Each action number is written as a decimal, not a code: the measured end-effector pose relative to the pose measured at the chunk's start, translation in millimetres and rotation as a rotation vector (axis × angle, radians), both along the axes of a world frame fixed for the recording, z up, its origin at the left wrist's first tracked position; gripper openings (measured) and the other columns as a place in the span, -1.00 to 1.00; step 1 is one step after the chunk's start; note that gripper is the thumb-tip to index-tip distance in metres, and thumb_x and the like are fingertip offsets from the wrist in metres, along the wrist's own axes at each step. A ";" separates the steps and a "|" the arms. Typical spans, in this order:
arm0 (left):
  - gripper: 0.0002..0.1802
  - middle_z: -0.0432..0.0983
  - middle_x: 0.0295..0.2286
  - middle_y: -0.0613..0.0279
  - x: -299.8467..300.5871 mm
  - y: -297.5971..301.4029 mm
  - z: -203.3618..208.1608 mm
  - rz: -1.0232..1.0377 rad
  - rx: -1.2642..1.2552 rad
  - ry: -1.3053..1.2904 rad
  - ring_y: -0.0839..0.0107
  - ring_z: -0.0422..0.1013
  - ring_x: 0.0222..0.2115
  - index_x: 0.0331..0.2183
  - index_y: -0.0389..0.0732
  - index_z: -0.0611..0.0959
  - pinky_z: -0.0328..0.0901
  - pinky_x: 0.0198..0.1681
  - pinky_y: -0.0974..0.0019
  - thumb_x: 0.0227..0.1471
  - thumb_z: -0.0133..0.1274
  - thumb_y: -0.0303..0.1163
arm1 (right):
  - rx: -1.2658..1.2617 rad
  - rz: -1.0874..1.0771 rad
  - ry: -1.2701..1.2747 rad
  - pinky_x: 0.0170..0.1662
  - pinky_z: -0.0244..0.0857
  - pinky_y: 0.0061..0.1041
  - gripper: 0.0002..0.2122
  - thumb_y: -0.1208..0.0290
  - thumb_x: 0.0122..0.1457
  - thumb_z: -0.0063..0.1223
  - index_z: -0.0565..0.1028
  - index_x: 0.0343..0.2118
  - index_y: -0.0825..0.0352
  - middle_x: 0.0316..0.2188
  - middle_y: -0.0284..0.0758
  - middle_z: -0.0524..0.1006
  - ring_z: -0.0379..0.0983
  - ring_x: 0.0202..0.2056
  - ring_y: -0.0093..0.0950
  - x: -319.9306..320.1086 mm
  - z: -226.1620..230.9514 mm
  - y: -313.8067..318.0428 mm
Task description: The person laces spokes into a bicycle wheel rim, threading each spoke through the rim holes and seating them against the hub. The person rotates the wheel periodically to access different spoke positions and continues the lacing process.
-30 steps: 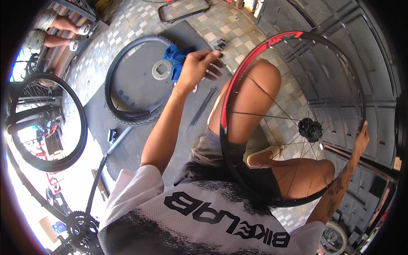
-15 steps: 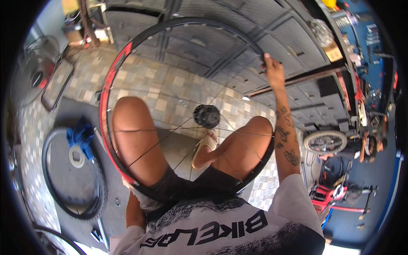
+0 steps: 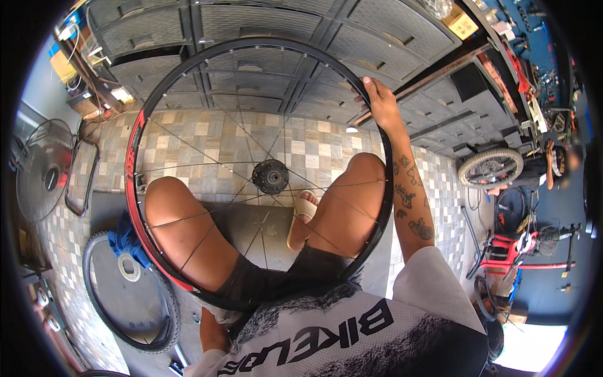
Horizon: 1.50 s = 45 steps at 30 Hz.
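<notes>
A spoked bicycle wheel (image 3: 290,45) without a tyre, its rim black with a red stretch at the left, stands before me over my thighs. Thin spokes run to its black hub (image 3: 271,177). My right hand (image 3: 380,105) is closed on the rim at the upper right, thumb on the outside and fingertips showing inside it. At the lower left, my left hand (image 3: 202,298) is by the rim, mostly hidden behind it, so its fingers do not show.
Left on a grey mat lie a black tyre (image 3: 94,276), a blue cloth (image 3: 125,235) and a pale ring-shaped roll (image 3: 129,267). A fan (image 3: 47,176) stands beyond. Grey drawers (image 3: 257,88) line the front. At right are another wheel (image 3: 490,168), a red bike frame (image 3: 502,251) and a person (image 3: 548,164).
The wheel has shifted left and a little downward in view, its hub with it. My right hand stays on the rim. The view itself has turned, bringing more of the drawers in.
</notes>
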<state>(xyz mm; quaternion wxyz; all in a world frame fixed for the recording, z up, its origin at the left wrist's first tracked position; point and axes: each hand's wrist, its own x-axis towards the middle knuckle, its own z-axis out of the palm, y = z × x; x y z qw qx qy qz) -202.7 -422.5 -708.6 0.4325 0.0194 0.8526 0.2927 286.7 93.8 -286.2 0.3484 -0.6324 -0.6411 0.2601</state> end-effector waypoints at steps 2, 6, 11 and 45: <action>-0.57 0.64 -0.19 0.16 5.2 0.2 8.5 0.060 0.108 -0.084 0.26 0.52 -0.24 -0.12 -0.34 0.68 0.42 -0.12 0.22 0.34 0.06 -0.12 | -0.068 -0.019 0.085 -0.27 0.49 -0.49 -0.55 0.05 0.52 -0.08 0.59 0.00 0.42 -0.25 -0.24 0.72 0.63 -0.33 -0.51 18.9 -2.4 -17.1; -0.59 0.65 -0.24 0.17 -34.1 52.1 51.0 0.156 0.636 -0.057 0.29 0.52 -0.29 -0.14 -0.34 0.68 0.42 -0.17 0.25 0.35 0.05 -0.14 | -0.214 -0.141 0.157 -0.32 0.46 -0.50 -0.61 0.14 0.52 -0.08 0.62 -0.08 0.42 -0.35 -0.27 0.71 0.56 -0.44 -0.56 44.1 -13.4 -62.0; -0.73 0.51 -0.40 0.30 -157.3 214.0 197.1 0.158 0.924 0.480 0.44 0.38 -0.42 -0.22 -0.23 0.56 0.29 -0.34 0.26 0.43 0.00 -0.22 | -0.188 -0.299 0.108 -0.38 0.39 -0.52 -0.62 0.13 0.50 -0.06 0.64 -0.08 0.38 -0.42 -0.31 0.67 0.49 -0.49 -0.60 47.1 -32.8 -98.4; -0.72 0.66 -0.03 -0.14 -59.0 98.8 427.6 -0.352 0.745 0.002 0.07 0.65 -0.07 -0.04 -0.19 0.50 0.55 -0.09 0.04 0.40 0.04 -0.19 | 0.164 0.195 -0.115 -0.26 0.48 -0.49 -0.64 0.04 0.37 0.22 0.74 -0.10 0.29 -0.37 -0.37 0.72 0.55 -0.40 -0.55 -97.5 45.8 76.2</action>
